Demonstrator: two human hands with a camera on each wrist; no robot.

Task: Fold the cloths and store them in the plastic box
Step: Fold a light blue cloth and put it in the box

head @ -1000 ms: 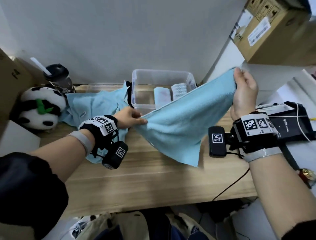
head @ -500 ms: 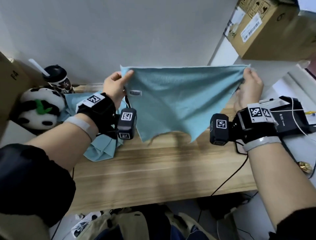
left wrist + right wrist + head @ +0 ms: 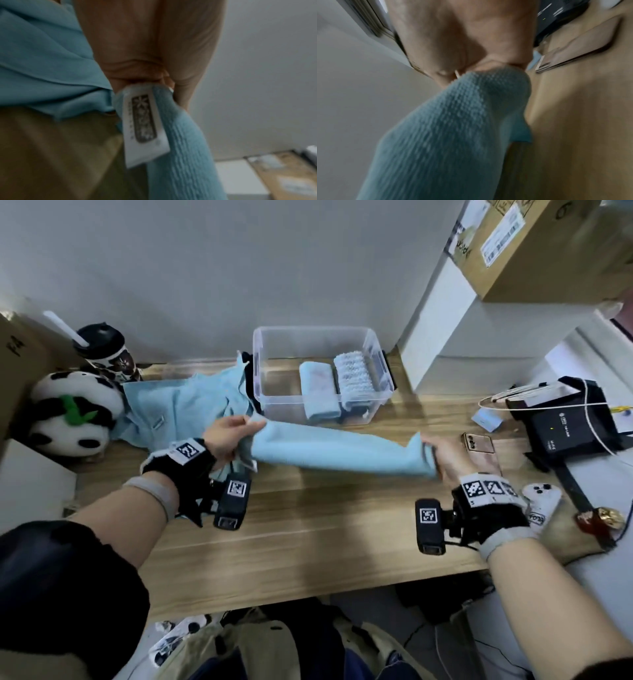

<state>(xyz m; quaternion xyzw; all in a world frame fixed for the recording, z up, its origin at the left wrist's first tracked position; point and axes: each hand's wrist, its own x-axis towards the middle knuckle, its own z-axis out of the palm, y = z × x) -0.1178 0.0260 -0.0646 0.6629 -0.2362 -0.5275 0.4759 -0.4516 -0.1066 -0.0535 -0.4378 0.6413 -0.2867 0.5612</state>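
A light blue cloth [image 3: 337, 451] stretches as a long doubled band low over the wooden table [image 3: 308, 542], in front of the clear plastic box [image 3: 260, 361]. My left hand [image 3: 227, 436] pinches its left end, where a white label [image 3: 145, 129] hangs from the cloth [image 3: 181, 155]. My right hand [image 3: 445, 455] pinches the right end of the cloth [image 3: 445, 128]. Inside the box lie a folded blue cloth [image 3: 318, 388] and a folded white ribbed cloth [image 3: 352, 374]. More light blue cloths [image 3: 178, 409] lie crumpled left of the box.
A panda plush [image 3: 72, 412] and a dark cup with a straw [image 3: 106, 354] sit at the far left. A phone [image 3: 479, 445], a black device with cables [image 3: 565, 426] and a white controller [image 3: 544, 494] lie at the right. A cardboard box [image 3: 534, 244] sits on a shelf above.
Both hands have come down from holding the cloth spread upright in the air. The cloth now lies folded over as a band just above the table.
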